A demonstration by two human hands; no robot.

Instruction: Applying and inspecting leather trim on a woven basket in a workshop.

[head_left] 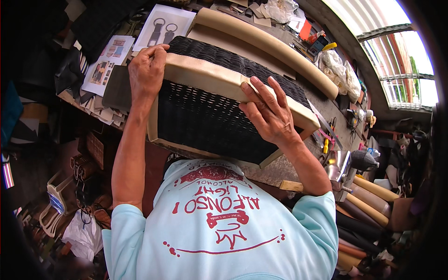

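Note:
A black woven box-shaped basket [205, 121] with cream leather-like trim [200, 72] stands tilted at the near edge of the workbench. My left hand [148, 70] is closed over its upper left corner, fingers curled onto the trim. Toward the right, my right hand [268, 109] rests against the same trim band with its fingers stretched and apart; the fingertips touch the band close to a seam. What lies inside the basket is hidden.
Behind the basket lies a long tan roll [266, 49] of sheet material. Printed picture sheets [163, 25] lie to the left. Hand tools [326, 144] and a metal machine part [338, 165] sit at the right, with rolled materials [368, 196] below. A plastic chair [60, 198] stands lower left.

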